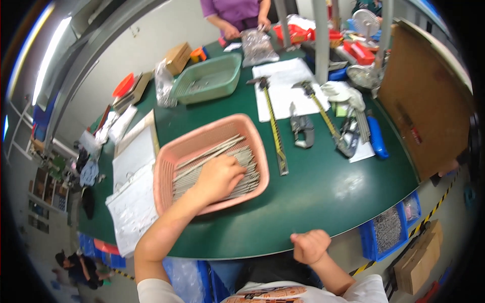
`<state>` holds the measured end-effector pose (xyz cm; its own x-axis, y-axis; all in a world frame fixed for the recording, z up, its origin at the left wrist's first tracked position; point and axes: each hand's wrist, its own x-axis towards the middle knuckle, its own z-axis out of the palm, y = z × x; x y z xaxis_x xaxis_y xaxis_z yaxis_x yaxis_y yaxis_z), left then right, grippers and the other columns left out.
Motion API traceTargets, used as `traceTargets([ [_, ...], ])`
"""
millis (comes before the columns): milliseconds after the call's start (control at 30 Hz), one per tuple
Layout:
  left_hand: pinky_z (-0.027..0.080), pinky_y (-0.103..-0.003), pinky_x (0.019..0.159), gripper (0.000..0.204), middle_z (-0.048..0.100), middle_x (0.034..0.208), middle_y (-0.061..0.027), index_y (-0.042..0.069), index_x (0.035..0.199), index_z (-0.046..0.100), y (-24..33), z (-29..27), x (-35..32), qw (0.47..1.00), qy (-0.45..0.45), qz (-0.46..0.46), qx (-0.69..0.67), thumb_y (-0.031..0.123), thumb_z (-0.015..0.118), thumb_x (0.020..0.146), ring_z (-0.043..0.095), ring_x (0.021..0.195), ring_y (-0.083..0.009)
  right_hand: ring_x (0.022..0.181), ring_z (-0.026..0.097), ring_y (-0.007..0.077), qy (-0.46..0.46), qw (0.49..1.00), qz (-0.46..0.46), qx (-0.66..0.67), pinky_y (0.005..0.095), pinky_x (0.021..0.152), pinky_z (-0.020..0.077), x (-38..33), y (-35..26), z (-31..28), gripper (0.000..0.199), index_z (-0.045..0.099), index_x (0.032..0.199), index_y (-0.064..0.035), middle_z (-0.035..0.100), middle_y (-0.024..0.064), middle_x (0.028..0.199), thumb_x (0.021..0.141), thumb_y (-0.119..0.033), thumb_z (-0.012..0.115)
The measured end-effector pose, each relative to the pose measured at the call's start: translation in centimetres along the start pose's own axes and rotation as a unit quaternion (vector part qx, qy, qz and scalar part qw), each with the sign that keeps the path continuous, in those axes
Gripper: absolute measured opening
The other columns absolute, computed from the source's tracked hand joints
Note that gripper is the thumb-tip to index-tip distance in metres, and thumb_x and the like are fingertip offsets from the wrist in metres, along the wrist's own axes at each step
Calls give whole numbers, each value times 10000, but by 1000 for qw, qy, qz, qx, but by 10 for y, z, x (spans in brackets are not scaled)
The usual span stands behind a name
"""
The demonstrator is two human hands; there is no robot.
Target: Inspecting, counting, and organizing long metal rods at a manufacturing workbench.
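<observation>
My left hand [220, 178] reaches into a pink plastic basket [249, 126], its fingers curled down against a layer of thin grey metal rods [189, 183]. What lies between its fingertips is hidden. A few rods [209, 151] lie apart from the rest, along the basket's far side. Over the table's front edge, my right hand [311, 246] is closed, thumb and forefinger pressed together. Anything in that pinch is too small to name.
Right of the basket lie two calipers [273, 126] [323, 112], a micrometer [302, 132] and a blue-handled tool [377, 136]. Papers [132, 204] are on the left. Behind stands a green basket [209, 81]. Across the table, a person [237, 12] handles a clear plastic bag [257, 46].
</observation>
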<state>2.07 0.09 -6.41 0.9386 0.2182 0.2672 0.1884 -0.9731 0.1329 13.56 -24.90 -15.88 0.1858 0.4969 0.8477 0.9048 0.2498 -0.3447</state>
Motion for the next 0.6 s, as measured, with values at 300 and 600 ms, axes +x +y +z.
traceTargets([
  [300, 473, -403, 642, 81, 615, 737, -115, 45, 650, 608, -3, 4, 18, 996, -65, -56, -13, 94, 542, 657, 586, 733, -303, 471, 481, 144, 1, 1000, -1, -30, 256, 423, 351, 12, -7, 1, 229, 625, 864, -95, 550, -1, 628, 641, -48, 645],
  [600, 461, -427, 597, 139, 587, 804, -159, 25, 807, 543, -3, -18, 3, 984, 169, -47, -13, -12, 504, 679, 578, 735, -354, 690, 590, 251, -109, 992, 65, 2, 320, 599, 432, 18, -6, 9, 123, 591, 851, -50, 623, 84, 822, 738, -15, 556],
])
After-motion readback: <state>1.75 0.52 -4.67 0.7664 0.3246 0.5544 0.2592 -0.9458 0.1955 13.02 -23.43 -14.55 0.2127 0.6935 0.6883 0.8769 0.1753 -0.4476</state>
